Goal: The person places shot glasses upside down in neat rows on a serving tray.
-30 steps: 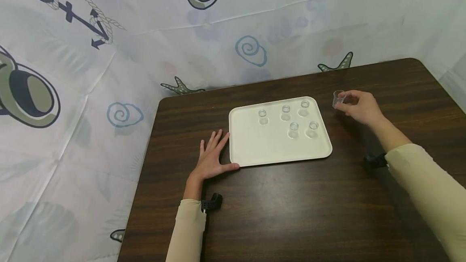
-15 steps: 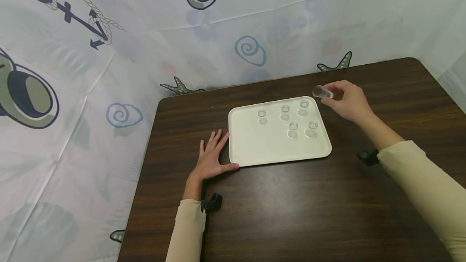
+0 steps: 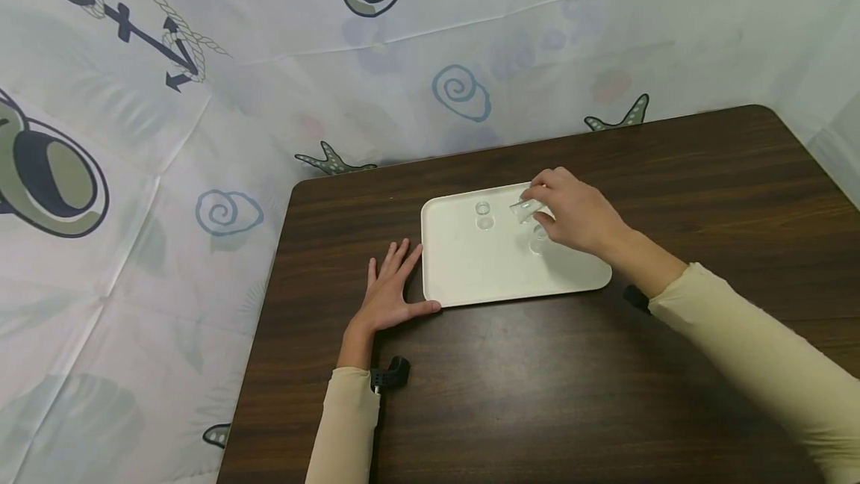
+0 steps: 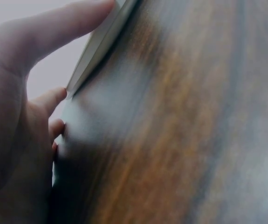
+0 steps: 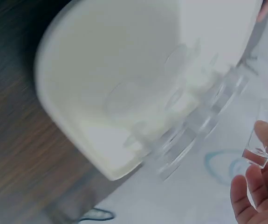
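My left hand (image 3: pixel 387 296) lies with spread, straight fingers at the left edge of a white tray (image 3: pixel 484 275), its thumb (image 4: pixel 73 23) touching the near left corner. Over the back of the tray, my right hand (image 3: pixel 581 213) pinches a small clear shot glass (image 3: pixel 526 209). That glass is tilted, its wider mouth pointing left; in the right wrist view its thick base (image 5: pixel 256 157) shows near the fingers. One clear glass (image 3: pixel 483 215) stands on the tray to its left. Another glass (image 3: pixel 538 241) is partly covered by the right hand, which hides the others.
Under the tray is a dark wood-grain table (image 3: pixel 524 379). A pale printed cloth (image 3: pixel 403 95) hangs behind and to the left of it. Black wrist cameras (image 3: pixel 391 373) sit by both sleeves. Several glasses (image 5: pixel 175 144) stand in the right wrist view, blurred.
From the right of the tray, my right hand has carried the shot glass left over it, tipping it from upright. The left hand and tray have stayed put.
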`<state>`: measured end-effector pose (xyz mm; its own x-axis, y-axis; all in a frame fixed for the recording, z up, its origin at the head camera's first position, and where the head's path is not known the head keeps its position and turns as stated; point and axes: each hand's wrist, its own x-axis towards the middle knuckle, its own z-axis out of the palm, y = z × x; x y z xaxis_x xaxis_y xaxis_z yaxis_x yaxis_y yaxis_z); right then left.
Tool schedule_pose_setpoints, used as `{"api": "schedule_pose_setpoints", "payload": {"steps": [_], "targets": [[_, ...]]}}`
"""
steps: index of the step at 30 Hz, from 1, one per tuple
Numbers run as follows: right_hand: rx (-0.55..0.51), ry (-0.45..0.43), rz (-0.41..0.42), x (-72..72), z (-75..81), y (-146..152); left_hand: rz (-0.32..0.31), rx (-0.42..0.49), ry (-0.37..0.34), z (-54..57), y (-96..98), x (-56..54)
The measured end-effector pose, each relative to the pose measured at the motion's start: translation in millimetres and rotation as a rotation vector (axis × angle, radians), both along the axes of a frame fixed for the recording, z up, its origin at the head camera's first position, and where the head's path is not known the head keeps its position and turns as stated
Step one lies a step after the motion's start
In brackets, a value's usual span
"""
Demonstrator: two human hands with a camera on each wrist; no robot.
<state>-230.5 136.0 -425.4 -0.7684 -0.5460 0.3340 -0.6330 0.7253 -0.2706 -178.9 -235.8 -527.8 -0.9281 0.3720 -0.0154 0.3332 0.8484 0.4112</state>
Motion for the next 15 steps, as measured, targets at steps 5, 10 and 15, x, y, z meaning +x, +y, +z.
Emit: {"api": "schedule_pose_setpoints", "payload": {"steps": [5, 10, 15], "targets": [[0.145, 0.169, 0.137, 3.2, -8.6, -24.5, 0.005, -0.003, 0.003, 1.0, -0.9, 0.4], [0.279, 0.295, 0.217, 5.2, -20.1, -40.4, -0.001, 0.0, 0.009, 2.2, -1.2, 0.3], [0.382, 0.357, 0.237, 5.9, -31.1, -49.6, -0.004, -0.01, 0.008, 2.9, -0.7, 0.9]]}}
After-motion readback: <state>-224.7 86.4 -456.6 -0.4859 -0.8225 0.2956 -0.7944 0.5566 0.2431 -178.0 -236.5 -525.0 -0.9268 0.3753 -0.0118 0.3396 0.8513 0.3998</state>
